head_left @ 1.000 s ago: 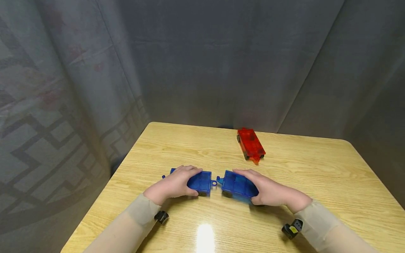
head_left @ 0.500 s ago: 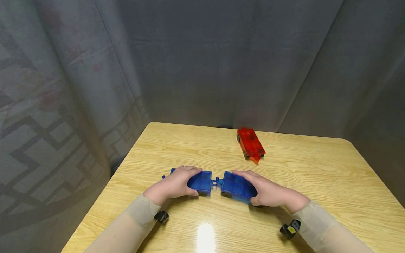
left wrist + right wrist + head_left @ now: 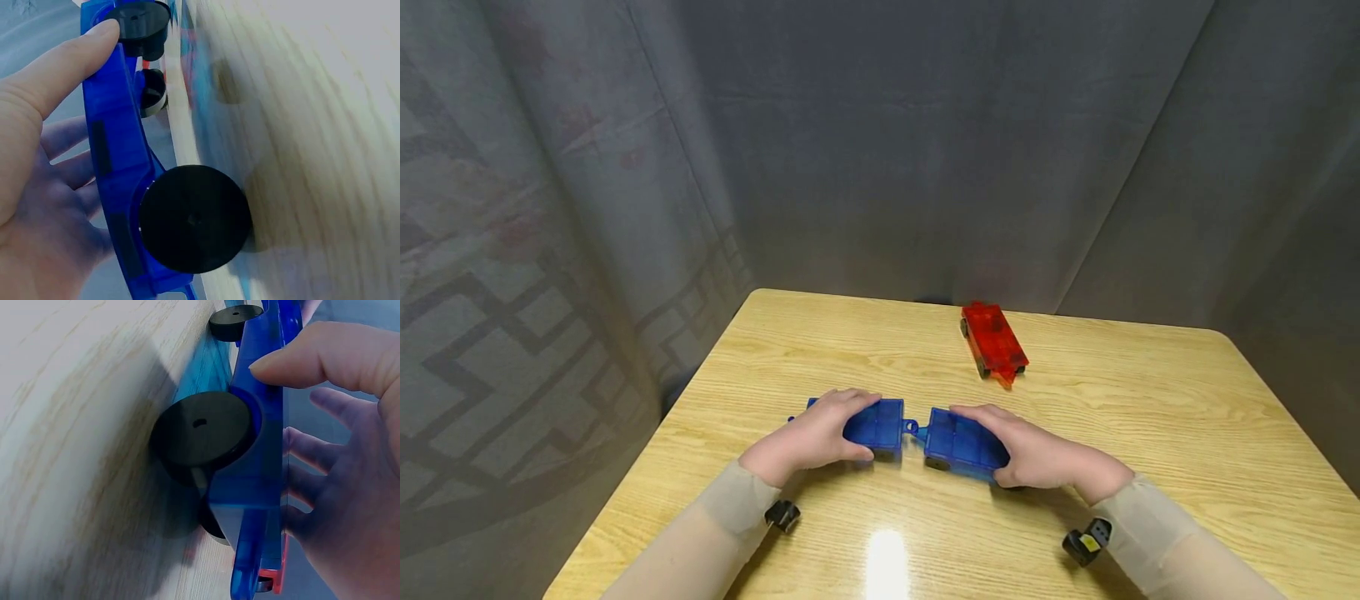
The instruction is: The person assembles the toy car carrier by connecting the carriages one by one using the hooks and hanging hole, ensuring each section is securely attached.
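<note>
In the head view, two translucent blue toy wagons with black wheels stand end to end. My left hand grips the left wagon, thumb on the near side and fingers over the far side. The left wrist view shows its front wheel raised off the wood. My right hand holds the right wagon the same way, its wheel close to the tabletop. Between them, the left wagon's ring overlaps the hook arm of the right wagon in the head view.
A translucent red toy wagon stands farther back on the wooden table, right of the middle. Grey curtains hang behind the table and at its sides.
The right wagon has come slightly left, closing the gap between the couplings. Since half a second ago, my left hand has lifted the ring end of the left wagon a little.
</note>
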The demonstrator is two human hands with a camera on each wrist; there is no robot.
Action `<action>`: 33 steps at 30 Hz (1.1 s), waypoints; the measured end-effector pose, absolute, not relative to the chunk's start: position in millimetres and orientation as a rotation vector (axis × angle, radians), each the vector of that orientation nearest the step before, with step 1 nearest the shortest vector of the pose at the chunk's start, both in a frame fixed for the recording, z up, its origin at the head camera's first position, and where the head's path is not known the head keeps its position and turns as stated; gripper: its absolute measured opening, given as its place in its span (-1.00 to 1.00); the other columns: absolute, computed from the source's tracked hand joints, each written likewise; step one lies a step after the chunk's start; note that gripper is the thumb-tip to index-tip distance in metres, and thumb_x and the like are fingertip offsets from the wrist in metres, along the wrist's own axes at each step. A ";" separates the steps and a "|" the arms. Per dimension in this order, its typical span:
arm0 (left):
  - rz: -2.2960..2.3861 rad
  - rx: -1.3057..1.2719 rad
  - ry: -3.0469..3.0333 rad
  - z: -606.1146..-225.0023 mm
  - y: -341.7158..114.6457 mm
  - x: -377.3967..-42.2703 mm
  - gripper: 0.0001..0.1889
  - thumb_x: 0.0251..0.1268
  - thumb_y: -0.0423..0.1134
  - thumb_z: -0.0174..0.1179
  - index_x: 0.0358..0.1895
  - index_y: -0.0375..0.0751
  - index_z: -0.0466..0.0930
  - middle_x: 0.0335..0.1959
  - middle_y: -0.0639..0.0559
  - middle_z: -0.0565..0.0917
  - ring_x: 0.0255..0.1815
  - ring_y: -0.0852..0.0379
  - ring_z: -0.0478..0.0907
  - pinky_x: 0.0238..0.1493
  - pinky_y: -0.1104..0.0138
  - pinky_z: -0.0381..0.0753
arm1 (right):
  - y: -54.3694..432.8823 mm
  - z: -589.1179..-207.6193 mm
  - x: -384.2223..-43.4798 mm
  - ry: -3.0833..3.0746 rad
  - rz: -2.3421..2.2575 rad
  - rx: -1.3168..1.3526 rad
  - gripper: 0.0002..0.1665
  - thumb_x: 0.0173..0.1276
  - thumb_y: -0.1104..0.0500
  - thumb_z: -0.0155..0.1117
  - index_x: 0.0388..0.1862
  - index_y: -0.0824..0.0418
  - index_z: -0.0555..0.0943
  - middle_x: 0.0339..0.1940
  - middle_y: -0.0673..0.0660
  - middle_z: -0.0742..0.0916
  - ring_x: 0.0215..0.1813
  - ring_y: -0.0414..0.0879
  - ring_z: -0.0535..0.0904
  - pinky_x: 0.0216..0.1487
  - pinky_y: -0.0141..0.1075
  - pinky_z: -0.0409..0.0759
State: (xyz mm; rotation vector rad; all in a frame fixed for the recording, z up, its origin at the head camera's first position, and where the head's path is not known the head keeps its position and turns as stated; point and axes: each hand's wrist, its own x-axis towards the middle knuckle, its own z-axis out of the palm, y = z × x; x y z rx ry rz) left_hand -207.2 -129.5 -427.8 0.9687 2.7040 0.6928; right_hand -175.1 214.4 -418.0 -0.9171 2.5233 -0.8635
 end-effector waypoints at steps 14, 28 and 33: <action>0.673 0.971 2.719 -426.4 -126.1 -208.8 -0.13 0.18 0.04 0.43 0.52 -0.11 0.25 0.42 -0.07 0.35 0.44 -0.12 0.23 0.46 -0.02 0.08 | 213.9 -416.7 -174.0 2.523 -0.857 -0.900 0.19 -0.03 0.50 0.34 0.60 0.07 0.11 0.48 0.20 0.28 0.44 0.16 0.20 0.33 0.21 0.28; 0.652 0.974 2.706 -426.0 -123.9 -209.2 -0.14 0.18 0.04 0.42 0.52 -0.12 0.24 0.42 -0.08 0.35 0.44 -0.11 0.25 0.46 -0.02 0.10 | 214.8 -417.0 -173.6 2.519 -0.860 -0.906 0.20 -0.01 0.50 0.34 0.61 0.03 0.10 0.48 0.20 0.28 0.45 0.18 0.20 0.33 0.24 0.26; 0.632 0.975 2.709 -426.1 -123.3 -209.7 -0.14 0.18 0.04 0.42 0.51 -0.12 0.25 0.42 -0.09 0.35 0.44 -0.08 0.25 0.47 -0.02 0.05 | 215.4 -419.0 -173.9 2.523 -0.861 -0.911 0.21 -0.02 0.49 0.35 0.60 0.00 0.10 0.49 0.18 0.29 0.45 0.17 0.20 0.32 0.23 0.27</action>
